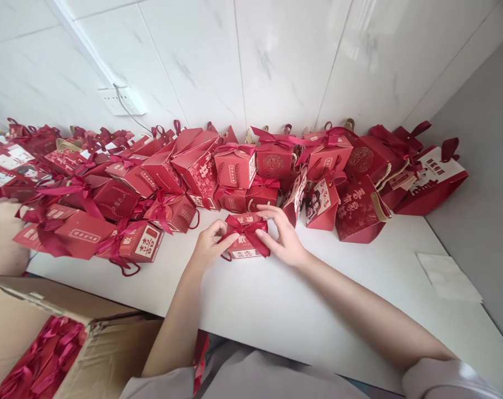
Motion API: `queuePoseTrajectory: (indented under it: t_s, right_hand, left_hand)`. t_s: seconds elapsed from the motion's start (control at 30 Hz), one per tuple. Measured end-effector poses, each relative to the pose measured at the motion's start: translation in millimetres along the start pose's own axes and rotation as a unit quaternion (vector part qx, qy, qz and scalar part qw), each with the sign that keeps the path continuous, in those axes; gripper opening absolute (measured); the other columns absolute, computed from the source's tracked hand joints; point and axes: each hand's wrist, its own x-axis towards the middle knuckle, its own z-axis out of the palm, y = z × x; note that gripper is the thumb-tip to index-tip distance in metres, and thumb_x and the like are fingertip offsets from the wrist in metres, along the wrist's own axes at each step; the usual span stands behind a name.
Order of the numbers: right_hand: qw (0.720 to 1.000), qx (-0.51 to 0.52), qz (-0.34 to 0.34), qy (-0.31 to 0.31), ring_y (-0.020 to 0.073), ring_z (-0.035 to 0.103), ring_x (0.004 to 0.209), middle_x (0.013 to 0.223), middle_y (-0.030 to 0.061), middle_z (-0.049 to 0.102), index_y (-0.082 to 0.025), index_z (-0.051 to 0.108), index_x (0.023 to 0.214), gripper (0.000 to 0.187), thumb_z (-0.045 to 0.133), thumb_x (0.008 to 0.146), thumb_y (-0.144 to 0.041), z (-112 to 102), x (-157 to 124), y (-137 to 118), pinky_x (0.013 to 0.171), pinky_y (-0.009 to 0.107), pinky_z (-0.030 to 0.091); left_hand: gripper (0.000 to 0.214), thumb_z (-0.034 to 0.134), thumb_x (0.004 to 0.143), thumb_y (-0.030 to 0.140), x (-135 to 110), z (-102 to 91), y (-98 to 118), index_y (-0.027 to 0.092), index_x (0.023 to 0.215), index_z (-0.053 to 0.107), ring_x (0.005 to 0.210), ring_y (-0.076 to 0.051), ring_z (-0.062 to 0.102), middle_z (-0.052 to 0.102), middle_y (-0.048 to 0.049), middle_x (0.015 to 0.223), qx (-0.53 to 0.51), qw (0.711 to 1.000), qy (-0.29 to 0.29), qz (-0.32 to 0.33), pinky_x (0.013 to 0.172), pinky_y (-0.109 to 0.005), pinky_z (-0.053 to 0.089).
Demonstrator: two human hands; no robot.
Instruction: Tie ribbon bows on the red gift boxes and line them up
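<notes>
Gift box [247, 239] on table [251, 299], other boxes [196, 166] behind, carton [113, 349] front left

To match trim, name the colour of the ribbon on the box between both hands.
The ribbon is deep crimson, best seen in the head view.

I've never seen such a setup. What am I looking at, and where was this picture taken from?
There's no machine here: a person works bare-handed, and a camera worn on their head looks forward and down. The left hand and right hand touch, from either side, a small red box tied with a ribbon bow. It is on a white table, with many red gift boxes crowded behind it. At far left, another person's hand shows. The open cardboard carton at lower left contains more red, ribboned things.
</notes>
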Motion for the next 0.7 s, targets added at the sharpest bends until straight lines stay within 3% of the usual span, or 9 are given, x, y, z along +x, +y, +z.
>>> queuePoseTrajectory:
  t_s: [0.13,0.23,0.37,0.43,0.53,0.63,0.7]
  right_hand:
    - [0.992,0.004,0.013,-0.122,0.024,0.053,0.127,0.128,0.0095,0.059,-0.024,0.057,0.104,0.012,0.059,0.095,-0.032,-20,29,-9,0.109,0.044,0.041]
    - [0.982,0.011,0.033,-0.186,0.0246,0.055,0.126,0.129,0.0092,0.059,-0.023,0.055,0.095,0.01,0.06,0.094,-0.031,-38,37,-13,0.105,0.044,0.044]
    - [0.971,-0.031,0.064,-0.23,0.0251,0.059,0.118,0.121,0.0071,0.063,-0.024,0.057,0.095,0.01,0.061,0.093,-0.032,-63,34,-21,0.1,0.043,0.047]
    - [0.961,-0.055,0.078,-0.259,0.0251,0.061,0.113,0.117,0.0064,0.064,-0.024,0.058,0.091,0.009,0.06,0.093,-0.033,-72,33,-24,0.098,0.043,0.049]
    - [0.95,-0.066,0.084,-0.292,0.0259,0.059,0.115,0.119,0.0062,0.062,-0.023,0.058,0.084,0.014,0.059,0.094,-0.034,-79,31,-24,0.098,0.044,0.048]
    - [0.953,-0.048,0.113,-0.276,0.0234,0.061,0.106,0.117,0.0052,0.063,-0.024,0.058,0.094,0.011,0.059,0.094,-0.035,-81,29,-20,0.094,0.041,0.05]
    - [0.955,-0.035,0.136,-0.263,0.0222,0.061,0.102,0.115,0.0048,0.063,-0.024,0.057,0.103,0.017,0.061,0.092,-0.036,-82,27,-16,0.093,0.04,0.051]
  left_hand:
    - [0.038,0.061,0.088,0.045,-1,3.2,9,0.018,0.066,0.047,0.073,-0.013,0.052,0.049,-0.0005,0.08,-0.014,0.998,-0.053,0.016,0.064,-0.024,0.046]
    - [0.039,0.057,0.091,0.046,-6,7.8,6,0.017,0.065,0.053,0.084,-0.017,0.057,0.052,-0.0044,0.092,-0.037,0.997,-0.065,0.016,0.074,-0.027,0.05]
    - [0.033,0.055,0.092,0.047,-15,9.5,2,0.019,0.076,0.061,0.116,-0.024,0.056,0.056,-0.0087,0.119,-0.033,0.999,-0.018,0.012,0.099,-0.034,0.045]
    - [0.034,0.052,0.094,0.047,-18,9.1,3,0.019,0.078,0.063,0.124,-0.025,0.052,0.056,-0.0088,0.125,0.004,0.999,0.027,0.022,0.103,-0.034,0.042]
    - [0.04,0.048,0.095,0.05,-21,10.9,8,0.019,0.076,0.063,0.104,-0.022,0.057,0.059,-0.0075,0.108,0.037,0.996,0.076,0.016,0.088,-0.032,0.045]
    - [0.045,0.046,0.096,0.053,-21,16.0,13,0.018,0.069,0.055,0.069,-0.015,0.051,0.051,-0.001,0.074,0.008,0.997,0.056,-0.049,0.065,-0.029,0.04]
    - [0.045,0.049,0.093,0.056,-20,19.3,16,0.019,0.069,0.049,0.059,-0.012,0.045,0.045,0.0023,0.063,-0.024,0.994,0.027,-0.101,0.056,-0.027,0.035]
